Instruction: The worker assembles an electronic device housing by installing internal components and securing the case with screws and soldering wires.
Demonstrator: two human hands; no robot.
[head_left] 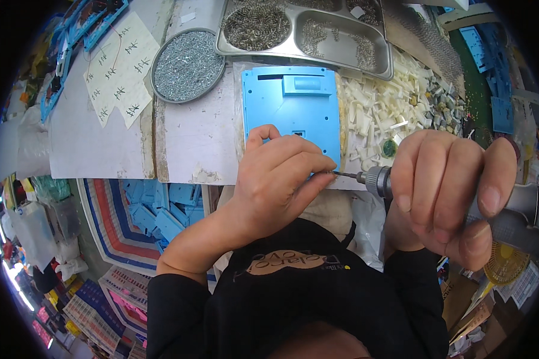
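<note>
A light-blue plastic panel (275, 99) with a raised rectangular block and small holes lies on the bench before me. My left hand (281, 170) rests over its near edge, with thumb and forefinger pinched together at the panel's near right corner. Whatever those fingertips hold is too small to make out. My right hand (446, 179) is wrapped round a power screwdriver (378, 181) lying sideways. Its thin bit points left and reaches the pinched fingertips of my left hand. Part of the tool's body is hidden behind my right fingers.
A round dish (156, 87) of small silvery screws sits beyond the panel's left. Behind stands a steel compartment tray (341, 64) with small metal springs. White plastic pieces (365, 107) are heaped at right. Below the bench's left side, a striped bag (105, 218) holds blue parts.
</note>
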